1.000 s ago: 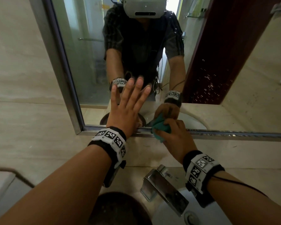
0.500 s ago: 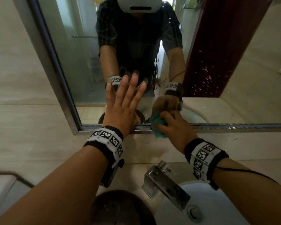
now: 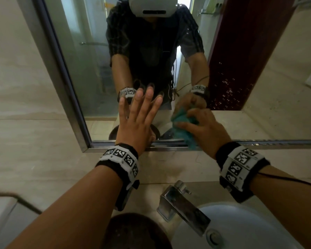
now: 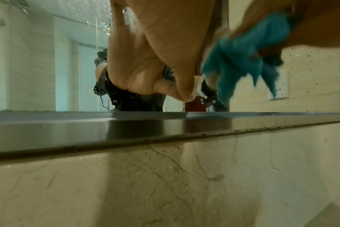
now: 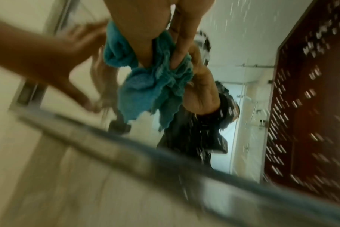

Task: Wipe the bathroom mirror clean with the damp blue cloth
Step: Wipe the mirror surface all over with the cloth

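Two hands on mirror [image 3: 258, 78]: left hand [image 3: 136, 123] flat w/ fingers spread, right hand [image 3: 203, 130] bunching blue cloth [image 3: 182, 123]. Best to flatten cloth, overlap strokes upward.

This is a home bathroom: both hands reach up to a wall mirror [image 3: 101, 69] in a metal frame, set on pale marble-look tiles [image 3: 25, 87]. Below the right wrist a chrome tap [image 3: 184, 206] juts over a white round basin [image 3: 241, 229], and a dark round bowl [image 3: 133, 232] sits under the left forearm. Above the hands the glass reflects a frosted shower screen with a rail [image 3: 92, 43] on the left-hand side and a dark red door [image 3: 241, 51] beyond the right hand
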Motion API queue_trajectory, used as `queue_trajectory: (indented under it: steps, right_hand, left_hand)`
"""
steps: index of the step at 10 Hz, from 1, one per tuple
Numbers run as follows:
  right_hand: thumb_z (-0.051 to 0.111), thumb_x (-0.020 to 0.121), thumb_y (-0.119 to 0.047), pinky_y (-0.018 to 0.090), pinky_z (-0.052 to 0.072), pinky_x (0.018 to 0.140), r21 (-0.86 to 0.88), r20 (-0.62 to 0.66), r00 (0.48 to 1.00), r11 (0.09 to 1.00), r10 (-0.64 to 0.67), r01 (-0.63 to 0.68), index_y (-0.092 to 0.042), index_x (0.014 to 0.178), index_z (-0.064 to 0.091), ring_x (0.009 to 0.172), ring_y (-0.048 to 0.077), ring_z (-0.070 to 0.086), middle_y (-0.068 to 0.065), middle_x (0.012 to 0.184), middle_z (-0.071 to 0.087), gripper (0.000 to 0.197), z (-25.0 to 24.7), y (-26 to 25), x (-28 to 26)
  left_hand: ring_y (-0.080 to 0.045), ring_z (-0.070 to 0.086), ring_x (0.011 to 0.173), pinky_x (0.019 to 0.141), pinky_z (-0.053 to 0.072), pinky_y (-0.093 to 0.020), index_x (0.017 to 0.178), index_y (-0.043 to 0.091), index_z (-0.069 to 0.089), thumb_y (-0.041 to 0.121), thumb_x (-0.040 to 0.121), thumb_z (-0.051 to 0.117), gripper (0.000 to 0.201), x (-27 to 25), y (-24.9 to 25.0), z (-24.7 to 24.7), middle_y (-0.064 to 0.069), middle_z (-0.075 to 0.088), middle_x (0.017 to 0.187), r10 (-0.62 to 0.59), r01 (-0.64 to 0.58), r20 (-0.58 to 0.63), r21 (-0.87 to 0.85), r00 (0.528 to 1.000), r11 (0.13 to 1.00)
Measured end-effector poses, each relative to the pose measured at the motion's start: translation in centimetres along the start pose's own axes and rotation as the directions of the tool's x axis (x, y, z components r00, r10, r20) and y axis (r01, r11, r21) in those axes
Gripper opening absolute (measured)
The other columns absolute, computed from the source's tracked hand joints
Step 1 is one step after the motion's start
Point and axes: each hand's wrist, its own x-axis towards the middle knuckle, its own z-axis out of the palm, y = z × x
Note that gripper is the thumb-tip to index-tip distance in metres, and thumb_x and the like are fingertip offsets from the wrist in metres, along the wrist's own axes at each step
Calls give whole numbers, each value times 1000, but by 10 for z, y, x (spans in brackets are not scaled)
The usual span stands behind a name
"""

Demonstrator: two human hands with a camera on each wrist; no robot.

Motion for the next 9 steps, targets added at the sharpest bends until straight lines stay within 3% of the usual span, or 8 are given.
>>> queue_trajectory:
  steps: [1, 2, 3, 4, 5, 6, 7, 9]
  right_hand:
    - [8, 76, -81, 26, 32, 98, -30, -46, 999, 1000, 0, -1, -27, 122, 59, 120, 22, 38, 6, 133, 44, 87, -17, 6, 18]
    - [63, 82, -47, 45, 51, 86, 51, -51, 999, 999, 9, -6, -29, 125, 50, 112, 32, 40, 10, 129, 37, 48, 3, 0, -4]
    - [87, 54, -20, 45, 57, 67, 13, -11, 1000, 1000, -18, 18, -27, 122, 44, 99, 40, 53, 12, 123, 36, 81, 7, 0, -3]
    - [63, 74, -27, 42, 49, 87, 30, -247, 969, 1000, -2, 10, -35, 128, 42, 111, 35, 44, 7, 130, 32, 58, -23, -2, 17]
    - [62, 81, -37, 29, 40, 93, 69, -309, 951, 998, 13, 9, -33, 121, 49, 110, 16, 41, -1, 128, 38, 42, -20, 3, 29]
    - [73, 78, -30, 41, 48, 88, 98, -191, 980, 994, 61, -43, -22, 115, 59, 111, 25, 44, 5, 129, 40, 40, 0, -5, 16]
    - [70, 75, -23, 48, 51, 79, 17, -253, 966, 998, -51, 57, -15, 99, 68, 104, 40, 42, 11, 126, 37, 25, 7, -13, 1]
    - [69, 77, -18, 44, 52, 72, 17, -467, 884, 1000, 24, -18, -22, 120, 57, 102, 35, 37, 9, 123, 34, 44, -29, -14, 39]
  left_hand:
    - [-28, -30, 138, 110, -16, -55, 148, 21, -19, 60, 66, 66, 124, -1, 1, 2, -8, -34, 150, 0, 0, -2, 28, 1000, 1000]
    - [-28, -28, 139, 110, -16, -55, 148, 21, -16, 62, 65, 67, 125, 0, 0, 3, -8, -33, 150, -3, 3, -16, 44, 1000, 999]
    - [-28, -28, 139, 110, -15, -55, 149, 20, -16, 59, 67, 65, 122, 0, 1, 2, -9, -32, 151, 0, 1, -19, 47, 1000, 999]
    - [-28, -26, 140, 111, -14, -55, 149, 20, -16, 55, 68, 65, 119, -1, 1, 3, -8, -30, 152, -3, 4, -31, 33, 1000, 999]
    - [-28, -25, 140, 111, -13, -56, 149, 21, -14, 57, 66, 67, 122, -1, 0, 5, -8, -30, 152, -1, 2, -30, 39, 1000, 999]
    - [-29, -28, 139, 110, -16, -56, 149, 21, -15, 64, 64, 65, 124, 0, -2, 6, -9, -33, 150, -1, 2, -19, 64, 1000, 998]
    - [-29, -29, 139, 110, -15, -56, 149, 20, -16, 61, 68, 63, 120, -1, -1, 4, -9, -33, 150, 11, -10, -26, 54, 1000, 998]
    - [-29, -31, 138, 109, -17, -55, 148, 21, -17, 66, 68, 59, 119, -1, -3, 7, -9, -35, 149, 25, -24, -10, 63, 1000, 998]
